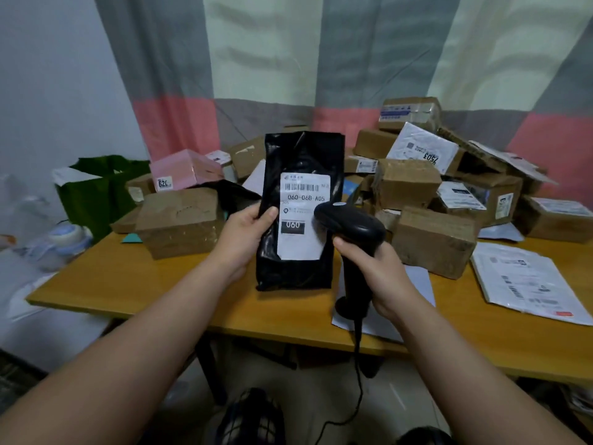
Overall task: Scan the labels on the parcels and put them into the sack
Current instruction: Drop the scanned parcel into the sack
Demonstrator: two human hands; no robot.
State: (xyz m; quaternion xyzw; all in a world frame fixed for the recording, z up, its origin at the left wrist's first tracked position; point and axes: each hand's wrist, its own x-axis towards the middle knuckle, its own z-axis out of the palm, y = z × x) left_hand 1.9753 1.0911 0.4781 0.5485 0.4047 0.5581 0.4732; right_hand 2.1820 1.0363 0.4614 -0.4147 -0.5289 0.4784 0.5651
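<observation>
My left hand (245, 234) grips the left edge of a black plastic parcel (301, 155) and holds it upright above the table, its white label (303, 216) facing me. My right hand (373, 271) grips the handle of a black barcode scanner (349, 224), whose head sits just in front of the label's right side. The scanner's cable hangs down past the table edge. A green sack (96, 191) stands open at the table's left end.
A wooden table (128, 284) carries a heap of brown cardboard boxes (433, 239), a pink box (186, 170) and white mailers (526, 281) across its back and right. A striped curtain hangs behind. Bags lie on the floor at the left.
</observation>
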